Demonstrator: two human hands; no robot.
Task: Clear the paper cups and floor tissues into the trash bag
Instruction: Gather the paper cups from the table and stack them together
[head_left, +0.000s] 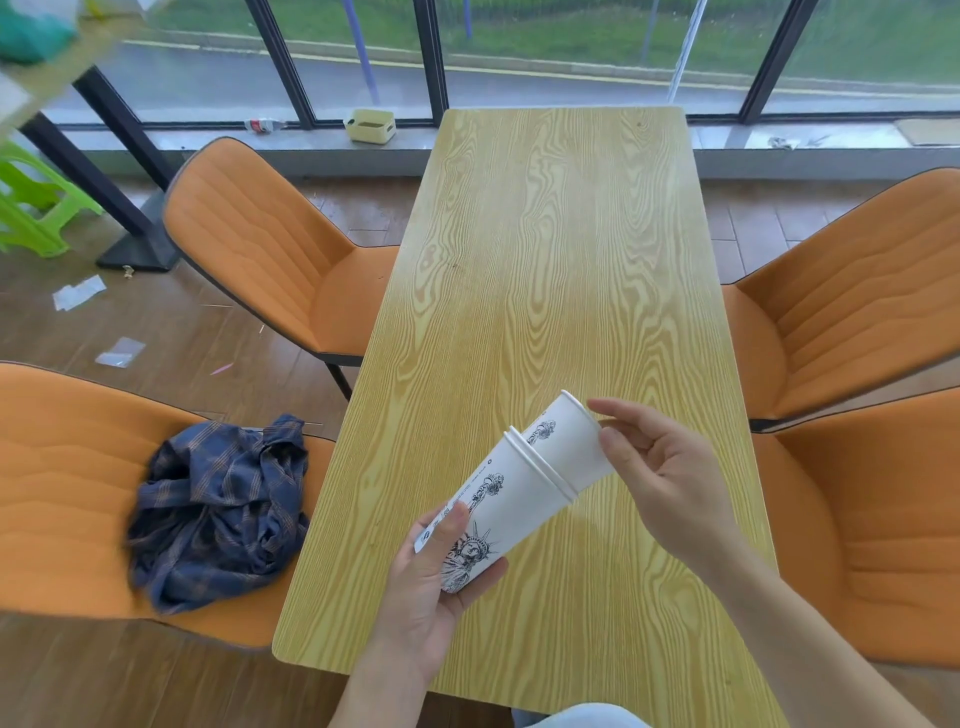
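A stack of white paper cups (511, 488) printed with a statue drawing hangs tilted over the near part of the wooden table (545, 249). My left hand (431, 582) grips the bottom of the stack. My right hand (660, 473) touches the rim end of the top cup (566, 441) with thumb and fingers. Tissue scraps lie on the floor at the left: one white piece (78, 292) near the black table base, another clear or white piece (119, 353) closer in. No trash bag shows in view.
Orange chairs stand on both sides of the table; the near left one (62, 467) carries a crumpled blue plaid cloth (223, 504). A green plastic stool (26, 208) stands at far left. On the window ledge rest a yellow box (370, 124) and a bottle (264, 125).
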